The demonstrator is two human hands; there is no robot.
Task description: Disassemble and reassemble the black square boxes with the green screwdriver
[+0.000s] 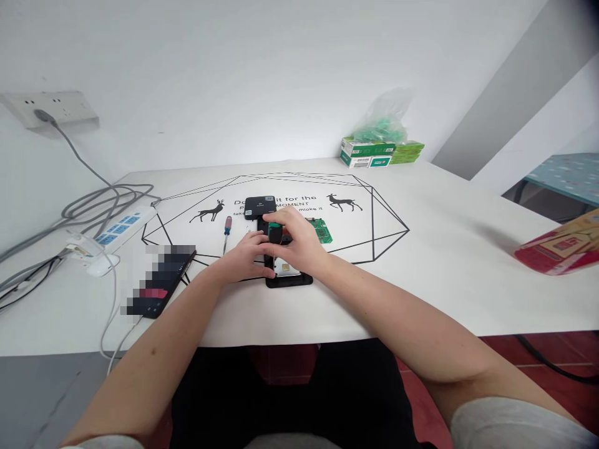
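An opened black device casing (289, 282) lies near the middle of the white table, with a silvery plate (284, 267) inside it. My right hand (299, 240) is closed around a stubby black-and-green screwdriver (275, 234), seen almost end-on; its tip is hidden. My left hand (241, 257) grips the casing's left side, thumb low on its edge and fingers close to the screwdriver. Just beyond my hands lies a flat black cover (260, 207) with small labels. A green circuit board (322, 231) sits right of my right hand, partly covered by it.
Left of my hands lies another screwdriver (227, 227). A phone (171, 280), partly pixelated, and a power strip (119, 231) with loose cables are further left. Green boxes (367, 153) under a plastic bag (386, 118) stand at the back right; a red package (559, 246) is far right.
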